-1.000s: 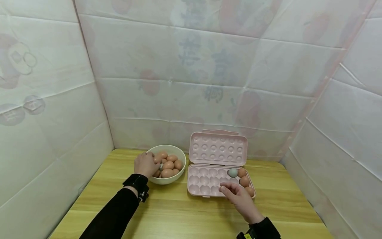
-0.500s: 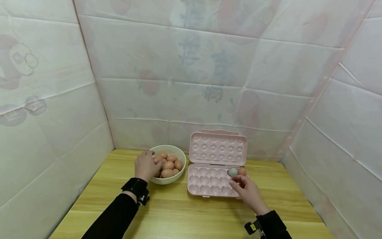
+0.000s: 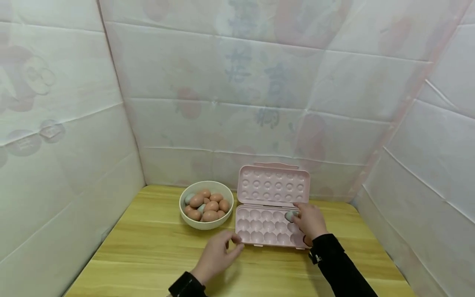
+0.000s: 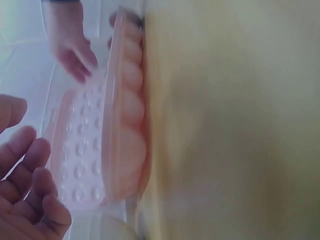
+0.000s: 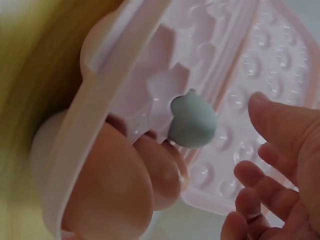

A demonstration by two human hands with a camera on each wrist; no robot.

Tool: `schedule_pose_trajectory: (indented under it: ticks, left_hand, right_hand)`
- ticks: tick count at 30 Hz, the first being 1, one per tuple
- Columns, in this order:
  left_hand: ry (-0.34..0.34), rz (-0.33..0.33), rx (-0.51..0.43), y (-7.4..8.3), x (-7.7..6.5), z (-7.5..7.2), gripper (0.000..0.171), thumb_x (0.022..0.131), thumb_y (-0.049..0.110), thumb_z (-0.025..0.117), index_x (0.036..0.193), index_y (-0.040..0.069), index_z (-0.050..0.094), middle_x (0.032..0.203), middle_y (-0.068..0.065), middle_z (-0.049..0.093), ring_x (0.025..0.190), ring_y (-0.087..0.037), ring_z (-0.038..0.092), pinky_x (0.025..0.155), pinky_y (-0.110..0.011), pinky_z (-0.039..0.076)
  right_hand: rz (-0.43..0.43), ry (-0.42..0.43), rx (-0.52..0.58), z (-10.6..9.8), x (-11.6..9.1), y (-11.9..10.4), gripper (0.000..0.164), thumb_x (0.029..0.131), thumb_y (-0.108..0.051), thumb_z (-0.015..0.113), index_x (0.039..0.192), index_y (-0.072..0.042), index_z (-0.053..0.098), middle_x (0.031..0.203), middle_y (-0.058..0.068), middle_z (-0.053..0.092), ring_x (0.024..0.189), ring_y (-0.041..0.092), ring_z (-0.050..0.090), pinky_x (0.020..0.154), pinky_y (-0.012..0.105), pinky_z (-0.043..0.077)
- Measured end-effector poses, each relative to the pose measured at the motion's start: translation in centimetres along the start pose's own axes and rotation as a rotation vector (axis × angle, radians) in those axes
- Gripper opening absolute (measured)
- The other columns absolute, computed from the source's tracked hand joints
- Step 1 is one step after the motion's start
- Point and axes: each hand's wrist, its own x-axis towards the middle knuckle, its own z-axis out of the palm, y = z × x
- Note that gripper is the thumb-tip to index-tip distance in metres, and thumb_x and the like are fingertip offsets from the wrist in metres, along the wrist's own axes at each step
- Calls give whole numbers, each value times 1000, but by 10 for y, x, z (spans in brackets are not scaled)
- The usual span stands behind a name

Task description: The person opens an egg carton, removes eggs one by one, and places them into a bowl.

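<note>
A pink egg carton (image 3: 268,231) lies with its dimpled lid (image 3: 274,183) raised at the back. One blue-green egg (image 5: 194,121) sits in the far row, beside a column of brown eggs (image 5: 110,185) at the right end. My right hand (image 3: 311,220) is over that end, hiding most of the brown eggs from the head view. In the right wrist view its thumb and fingers are spread, apart from the blue-green egg. In front of the carton's near left corner is my left hand (image 3: 218,255), fingers loosely bent around nothing.
Left of the carton stands a cream bowl (image 3: 182,209) full of brown eggs (image 3: 210,216) and some blue-green eggs (image 3: 189,198). Both stand on a wood-grain table (image 3: 148,247). Pale sheeted walls (image 3: 208,136) rise behind and at the sides.
My left hand has come out of the bowl and moved right and nearer, to the carton's front. My right hand has shifted from the carton's front to over its far right end.
</note>
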Motion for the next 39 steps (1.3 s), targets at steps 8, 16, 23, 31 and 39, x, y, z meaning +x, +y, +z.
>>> schedule_pose_trajectory:
  ticks: [8,16,23,31,39]
  left_hand:
    - [-60,9,-60,3,-20,8,8,101,30,76,99,23,72,95,12,68,75,-7,55,66,-17,44]
    - [-58,-4,-48,1,-22,5,5,100,26,77,99,24,73,97,12,68,78,-8,57,68,-18,45]
    - [-45,16,-39,4,-23,4,6,101,28,76,98,24,72,95,12,67,77,-2,53,67,-17,45]
    - [-38,7,-29,4,-23,4,7,100,25,78,97,26,71,94,13,66,76,-3,54,67,-17,45]
    - [-26,22,5,4,-22,1,6,100,24,77,98,24,72,95,12,68,76,-7,57,67,-17,45]
  right_hand:
    - [-4,21,-112,21,2,8,42,84,-16,90,123,-10,79,113,16,81,103,49,66,91,62,54]
    - [5,52,-100,27,1,6,40,77,-11,90,117,-11,81,105,15,82,99,47,63,89,61,50]
    - [-2,106,-111,33,2,6,40,76,-6,89,115,-9,79,100,16,81,98,48,63,86,61,51]
    - [-12,129,-138,36,0,7,40,77,-10,91,114,-7,74,98,19,77,95,42,60,85,58,50]
    - [-21,115,-128,27,2,9,40,88,-20,85,123,-5,72,106,22,77,99,43,65,93,58,51]
